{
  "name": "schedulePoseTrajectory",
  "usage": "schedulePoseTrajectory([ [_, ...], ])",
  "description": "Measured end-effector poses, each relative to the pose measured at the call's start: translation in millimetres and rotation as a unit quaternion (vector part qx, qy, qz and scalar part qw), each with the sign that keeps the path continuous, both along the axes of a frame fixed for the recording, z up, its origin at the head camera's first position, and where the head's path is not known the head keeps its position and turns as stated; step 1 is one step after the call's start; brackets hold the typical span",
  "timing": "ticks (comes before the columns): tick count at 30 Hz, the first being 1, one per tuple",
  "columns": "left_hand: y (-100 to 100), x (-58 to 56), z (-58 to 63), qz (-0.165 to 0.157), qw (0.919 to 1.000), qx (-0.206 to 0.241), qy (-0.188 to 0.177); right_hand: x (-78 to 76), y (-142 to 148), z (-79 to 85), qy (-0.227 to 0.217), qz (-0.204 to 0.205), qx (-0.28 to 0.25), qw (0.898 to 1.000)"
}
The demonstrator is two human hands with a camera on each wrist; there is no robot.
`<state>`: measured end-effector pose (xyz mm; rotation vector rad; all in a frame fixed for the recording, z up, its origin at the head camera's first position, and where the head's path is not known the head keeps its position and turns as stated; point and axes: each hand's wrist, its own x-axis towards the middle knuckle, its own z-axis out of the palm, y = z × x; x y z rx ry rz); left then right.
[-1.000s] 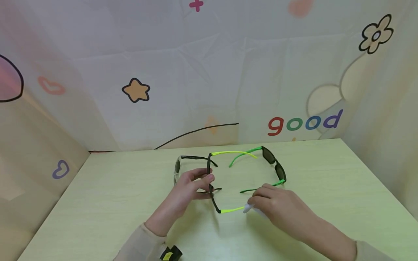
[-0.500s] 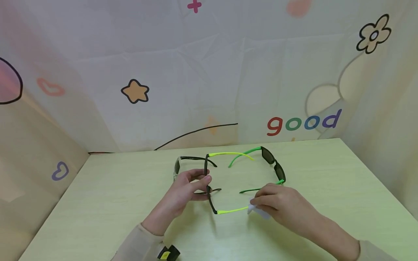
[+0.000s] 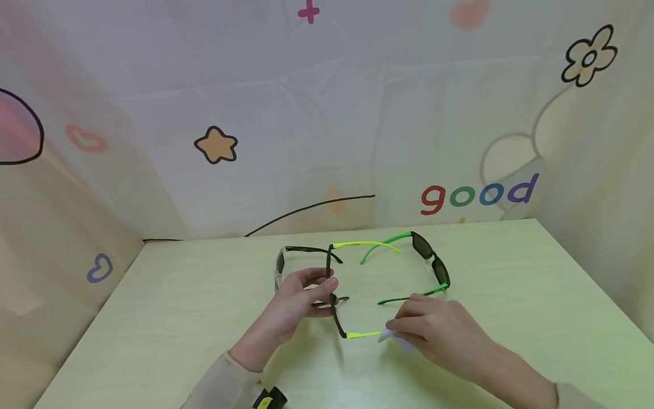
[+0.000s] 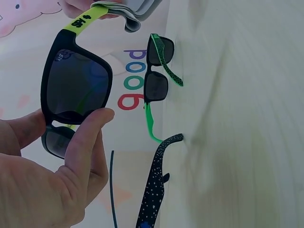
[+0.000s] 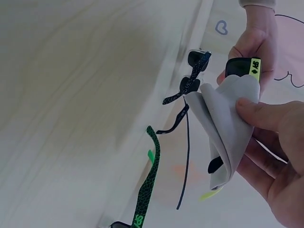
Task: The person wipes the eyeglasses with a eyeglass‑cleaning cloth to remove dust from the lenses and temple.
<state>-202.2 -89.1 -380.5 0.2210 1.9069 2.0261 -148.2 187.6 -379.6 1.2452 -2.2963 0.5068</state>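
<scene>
My left hand [image 3: 298, 298] pinches the black front of a pair of sunglasses [image 4: 78, 80] near its middle, holding them above the table. Their yellow-green arms stretch to the right. In the right wrist view, my right hand [image 5: 280, 142] grips a pale grey cloth [image 5: 232, 114] folded around one of those arms, thumb on one side and fingers on the other. A dark arm tip pokes out of the cloth's lower end. Behind the left hand stand clear-framed sunglasses [image 3: 280, 262] with black speckled arms. Beyond the right hand are green-armed sunglasses [image 3: 440, 271] with dark lenses.
All this is over a light wooden table [image 3: 153, 341]. A printed curtain [image 3: 286, 125] hangs along its back and sides. A black and yellow object [image 3: 269, 397] sits at the left sleeve, by the frame's lower edge.
The right hand with the cloth slides slightly right along the yellow-green arm, then back left toward the lenses. The left hand keeps its hold, and the other sunglasses stay put.
</scene>
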Motion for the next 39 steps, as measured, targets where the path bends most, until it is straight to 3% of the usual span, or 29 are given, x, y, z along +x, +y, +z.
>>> schedulePoseTrajectory([
  [16,22,5.4,1.4,0.011,0.9997,0.005,0.020,6.3,-19,1.7,0.027,-0.008,0.018,0.999],
  [24,23,9.0,-1.6,0.018,0.9997,-0.004,0.017,10.4,-23,-1.7,0.027,0.000,0.013,1.000],
  [39,18,8.2,2.4,-0.014,0.9994,-0.006,0.030,15.5,-16,1.1,-0.008,-0.014,0.013,1.000],
])
